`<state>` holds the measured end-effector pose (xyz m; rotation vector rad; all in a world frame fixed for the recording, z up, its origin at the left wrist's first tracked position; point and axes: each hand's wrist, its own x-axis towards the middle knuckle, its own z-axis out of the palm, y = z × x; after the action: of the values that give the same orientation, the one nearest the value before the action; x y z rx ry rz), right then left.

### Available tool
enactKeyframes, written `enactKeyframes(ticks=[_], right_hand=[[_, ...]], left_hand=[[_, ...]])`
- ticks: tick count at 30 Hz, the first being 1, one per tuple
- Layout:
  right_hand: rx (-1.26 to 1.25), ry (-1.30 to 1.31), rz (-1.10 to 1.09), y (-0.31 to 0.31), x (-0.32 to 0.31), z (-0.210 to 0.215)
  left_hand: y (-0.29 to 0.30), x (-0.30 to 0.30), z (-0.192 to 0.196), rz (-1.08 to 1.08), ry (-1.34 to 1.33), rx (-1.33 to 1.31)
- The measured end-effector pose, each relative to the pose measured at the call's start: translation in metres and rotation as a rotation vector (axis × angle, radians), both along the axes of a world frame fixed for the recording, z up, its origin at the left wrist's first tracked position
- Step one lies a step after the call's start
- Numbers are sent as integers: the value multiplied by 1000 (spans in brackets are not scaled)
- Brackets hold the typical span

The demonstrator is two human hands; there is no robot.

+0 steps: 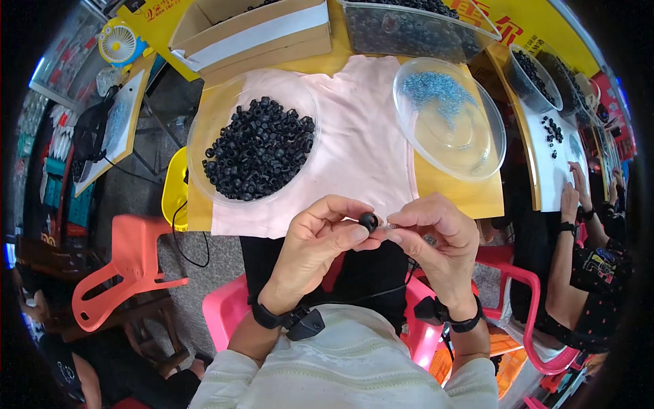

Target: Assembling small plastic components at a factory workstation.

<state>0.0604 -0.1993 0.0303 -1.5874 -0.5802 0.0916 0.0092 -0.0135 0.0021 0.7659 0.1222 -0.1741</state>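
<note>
Small round black plastic cap (368, 221) sat pinched between both hands: left hand (317, 240) gripped it at nine o'clock, right hand (436, 235) clasped a tiny metal piece (385, 227) against it, below the pink cloth-covered surface (354, 150).

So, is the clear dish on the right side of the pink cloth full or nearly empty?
Nearly empty. The clear dish holds only a thin patch of small blue-grey pieces near its far side; the rest shows bare bottom.
</note>
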Motion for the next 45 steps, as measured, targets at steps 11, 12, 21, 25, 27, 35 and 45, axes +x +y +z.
enactKeyframes(ticks=[11, 12, 21, 25, 27, 35, 45], right_hand=[[-232, -207, -62, 1, -5, 4], [-260, -240, -64, 2, -5, 5], [-417, -566, -76, 14, -5, -1], [-480, -631, -47, 21, -1, -1], [-438, -564, -29, 27, 4, -1], [-270, -151, 86, 40, 15, 6], [-450, -416, 89, 41, 19, 14]], left_hand=[[-5, -7, -10, 25, -27, 119], [-6, -7, -10, 28, -27, 106], [-1, -5, -18, 52, 22, -84], [6, -4, -21, 74, 29, -106], [10, -4, -23, 94, 18, -94], [25, -7, -21, 147, -33, 27], [26, -5, -23, 137, 1, -5]])
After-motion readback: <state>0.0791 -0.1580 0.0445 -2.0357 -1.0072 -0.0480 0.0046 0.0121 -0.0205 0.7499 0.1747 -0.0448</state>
